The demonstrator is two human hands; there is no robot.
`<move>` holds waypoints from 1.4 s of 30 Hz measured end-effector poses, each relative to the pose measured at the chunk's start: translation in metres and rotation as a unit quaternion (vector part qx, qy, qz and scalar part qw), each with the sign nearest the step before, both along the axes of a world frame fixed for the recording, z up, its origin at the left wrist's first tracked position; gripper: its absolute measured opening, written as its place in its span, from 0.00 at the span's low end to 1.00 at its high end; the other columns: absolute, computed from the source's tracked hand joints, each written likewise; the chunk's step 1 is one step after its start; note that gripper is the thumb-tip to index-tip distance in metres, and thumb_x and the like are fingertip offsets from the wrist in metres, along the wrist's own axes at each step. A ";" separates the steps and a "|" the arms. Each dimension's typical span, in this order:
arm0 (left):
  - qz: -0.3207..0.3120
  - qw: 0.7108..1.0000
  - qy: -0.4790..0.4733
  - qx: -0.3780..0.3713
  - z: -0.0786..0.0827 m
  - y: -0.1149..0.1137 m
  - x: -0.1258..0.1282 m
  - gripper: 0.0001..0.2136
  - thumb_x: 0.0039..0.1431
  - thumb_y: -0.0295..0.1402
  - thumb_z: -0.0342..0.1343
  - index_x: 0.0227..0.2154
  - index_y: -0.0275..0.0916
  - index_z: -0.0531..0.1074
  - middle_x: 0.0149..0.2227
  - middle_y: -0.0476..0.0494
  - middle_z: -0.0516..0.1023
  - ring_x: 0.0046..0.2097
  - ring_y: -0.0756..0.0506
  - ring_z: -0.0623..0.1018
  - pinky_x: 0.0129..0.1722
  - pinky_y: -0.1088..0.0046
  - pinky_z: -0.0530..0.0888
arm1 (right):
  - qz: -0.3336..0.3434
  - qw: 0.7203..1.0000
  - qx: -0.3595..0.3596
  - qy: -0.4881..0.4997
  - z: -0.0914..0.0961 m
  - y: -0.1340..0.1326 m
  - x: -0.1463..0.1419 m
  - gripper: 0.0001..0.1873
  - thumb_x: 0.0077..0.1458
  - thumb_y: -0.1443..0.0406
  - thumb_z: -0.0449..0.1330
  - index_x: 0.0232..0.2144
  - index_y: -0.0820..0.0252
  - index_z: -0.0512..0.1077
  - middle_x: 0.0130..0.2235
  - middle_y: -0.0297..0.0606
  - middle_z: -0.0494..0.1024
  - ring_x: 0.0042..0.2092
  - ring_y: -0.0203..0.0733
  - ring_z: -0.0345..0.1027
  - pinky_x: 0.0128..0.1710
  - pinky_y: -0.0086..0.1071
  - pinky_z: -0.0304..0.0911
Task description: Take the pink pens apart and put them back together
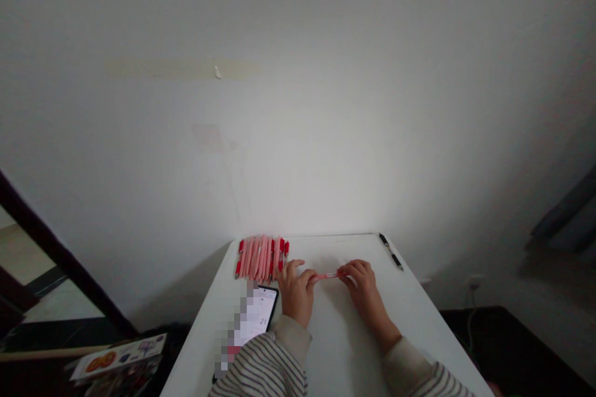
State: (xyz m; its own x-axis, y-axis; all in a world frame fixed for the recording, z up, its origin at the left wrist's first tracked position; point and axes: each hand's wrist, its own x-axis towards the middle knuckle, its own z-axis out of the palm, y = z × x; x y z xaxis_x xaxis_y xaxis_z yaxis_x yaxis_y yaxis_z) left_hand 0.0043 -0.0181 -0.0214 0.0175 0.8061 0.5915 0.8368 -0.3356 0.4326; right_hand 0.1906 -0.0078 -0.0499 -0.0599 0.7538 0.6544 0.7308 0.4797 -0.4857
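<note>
A slim pink pen (326,276) is held level above the white table (339,347), one end in each hand. My left hand (297,293) pinches its left end between thumb and finger, with the other fingers stretched toward a bundle of pens. My right hand (365,290) grips the right end, and its fingertips cover that tip. Just left of my left hand lies the bundle of pink and red pens (261,258), several side by side near the table's back edge. Small print on the held pen is too tiny to read.
A lit phone (261,313) lies by my left forearm, partly under the sleeve and partly blurred. One black pen (391,252) rests near the table's right edge. Behind the table rises a pale wall (316,136). Low at the left sits a printed box (121,356).
</note>
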 end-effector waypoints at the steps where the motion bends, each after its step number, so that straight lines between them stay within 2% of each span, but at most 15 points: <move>1: -0.001 1.000 0.001 -0.001 0.000 0.000 0.000 0.08 0.57 0.36 0.53 0.30 0.48 0.78 0.44 0.45 0.71 0.50 0.42 0.67 0.55 0.50 0.59 | 0.002 1.000 0.000 0.003 0.000 0.000 0.000 0.07 0.58 0.61 0.55 0.34 0.53 0.74 0.36 0.39 0.75 0.44 0.46 0.64 0.44 0.41 0.61; 8: -0.002 1.000 0.002 -0.005 0.000 0.000 0.002 0.08 0.57 0.34 0.53 0.30 0.46 0.77 0.44 0.45 0.72 0.50 0.41 0.67 0.56 0.48 0.59 | 0.030 0.999 -0.006 0.029 0.001 0.000 0.000 0.08 0.58 0.61 0.55 0.33 0.54 0.73 0.36 0.39 0.75 0.43 0.46 0.64 0.45 0.42 0.62; 14: -0.008 1.000 0.019 -0.003 -0.004 0.001 0.004 0.08 0.57 0.30 0.52 0.30 0.44 0.76 0.48 0.44 0.71 0.54 0.40 0.66 0.58 0.42 0.53 | 0.031 0.999 0.014 0.036 0.003 0.000 -0.001 0.07 0.57 0.62 0.56 0.33 0.53 0.74 0.36 0.40 0.76 0.44 0.47 0.64 0.45 0.43 0.62; 19: -0.015 1.000 0.021 -0.001 -0.006 0.002 0.004 0.09 0.58 0.29 0.50 0.30 0.43 0.76 0.50 0.43 0.70 0.55 0.39 0.64 0.59 0.41 0.52 | 0.042 0.998 0.001 0.043 0.004 -0.002 -0.002 0.09 0.58 0.61 0.55 0.34 0.52 0.75 0.35 0.41 0.75 0.44 0.48 0.63 0.45 0.44 0.62; 27: -0.019 1.000 -0.003 0.010 -0.003 0.001 0.003 0.08 0.59 0.31 0.49 0.30 0.43 0.74 0.48 0.43 0.70 0.53 0.41 0.66 0.57 0.45 0.56 | 0.056 0.996 -0.019 0.064 0.002 -0.001 -0.001 0.13 0.59 0.55 0.53 0.35 0.52 0.75 0.35 0.40 0.76 0.44 0.48 0.62 0.46 0.43 0.61; 37: -0.015 1.000 -0.012 0.010 -0.003 0.001 0.003 0.07 0.57 0.31 0.52 0.30 0.45 0.75 0.48 0.45 0.70 0.52 0.41 0.66 0.55 0.48 0.59 | 0.027 0.999 -0.021 0.041 0.002 0.000 -0.001 0.14 0.60 0.55 0.52 0.36 0.51 0.76 0.34 0.39 0.76 0.43 0.46 0.64 0.45 0.40 0.62; 42: -0.009 1.000 -0.009 0.024 -0.003 0.001 0.002 0.07 0.57 0.31 0.53 0.30 0.45 0.76 0.46 0.45 0.71 0.50 0.41 0.67 0.53 0.51 0.62 | 0.025 0.997 -0.055 0.056 -0.004 0.002 0.001 0.15 0.60 0.55 0.51 0.36 0.51 0.76 0.34 0.40 0.76 0.45 0.47 0.64 0.47 0.42 0.61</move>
